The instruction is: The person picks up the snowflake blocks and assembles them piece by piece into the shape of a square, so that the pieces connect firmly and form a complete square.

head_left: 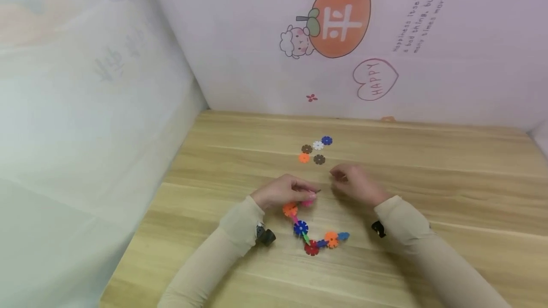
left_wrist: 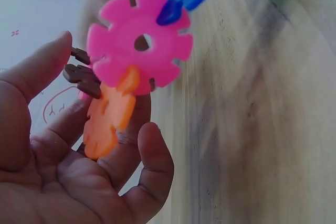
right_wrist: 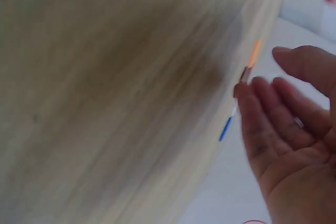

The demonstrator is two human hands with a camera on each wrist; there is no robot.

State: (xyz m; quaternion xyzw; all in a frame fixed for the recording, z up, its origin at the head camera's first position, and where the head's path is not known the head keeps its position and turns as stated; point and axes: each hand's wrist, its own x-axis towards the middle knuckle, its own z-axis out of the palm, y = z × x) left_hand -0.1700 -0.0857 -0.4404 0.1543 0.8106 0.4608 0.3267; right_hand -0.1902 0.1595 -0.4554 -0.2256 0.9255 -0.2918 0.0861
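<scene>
My left hand (head_left: 284,190) holds the upper end of a chain of notched plastic snowflake discs (head_left: 301,227). In the left wrist view, a brown disc (left_wrist: 83,78) lies by its thumb and fingers, with an orange disc (left_wrist: 109,121) linked edge-on to a pink disc (left_wrist: 118,51) in front of the fingers. From there the chain curves over the table past blue, green and red discs to a light blue one (head_left: 344,236). To its right, my right hand (head_left: 355,184) hovers with loosely bent fingers and nothing between thumb and fingertips, near the loose discs.
Beyond the hands, several loose discs lie flat on the wooden table (head_left: 428,165): a blue one (head_left: 327,140), a white one (head_left: 318,145), an orange one (head_left: 304,158) and two brown ones (head_left: 319,159). A printed cloth (head_left: 257,51) hangs behind the table's far edge.
</scene>
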